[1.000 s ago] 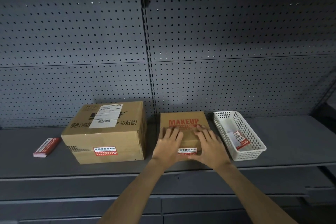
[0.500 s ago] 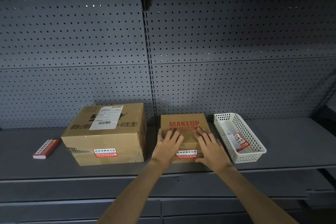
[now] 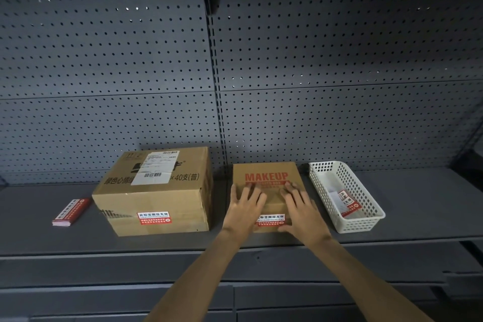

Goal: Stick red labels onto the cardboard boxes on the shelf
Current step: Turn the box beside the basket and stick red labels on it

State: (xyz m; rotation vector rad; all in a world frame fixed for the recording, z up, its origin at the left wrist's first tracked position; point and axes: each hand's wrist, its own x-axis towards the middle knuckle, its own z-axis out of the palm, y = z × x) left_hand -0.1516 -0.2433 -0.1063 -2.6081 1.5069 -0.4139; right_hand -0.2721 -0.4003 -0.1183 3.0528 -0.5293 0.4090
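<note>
A small cardboard box (image 3: 265, 171) printed MAKEUP stands mid-shelf with a red and white label (image 3: 270, 219) on its front face. My left hand (image 3: 243, 206) and right hand (image 3: 303, 210) both rest on it, fingers spread over the top and thumbs against the front, either side of the label. To the left, a larger cardboard box (image 3: 156, 198) bears a shipping slip on top and a red label (image 3: 154, 217) on its front.
A white plastic basket (image 3: 360, 225) right of the small box holds loose red labels (image 3: 349, 204). A stack of red labels (image 3: 70, 212) lies at the far left of the grey shelf (image 3: 418, 204). A pegboard wall backs the shelf.
My hands have eased slightly apart on the small box, so more of its front label shows. Both boxes stay where they were.
</note>
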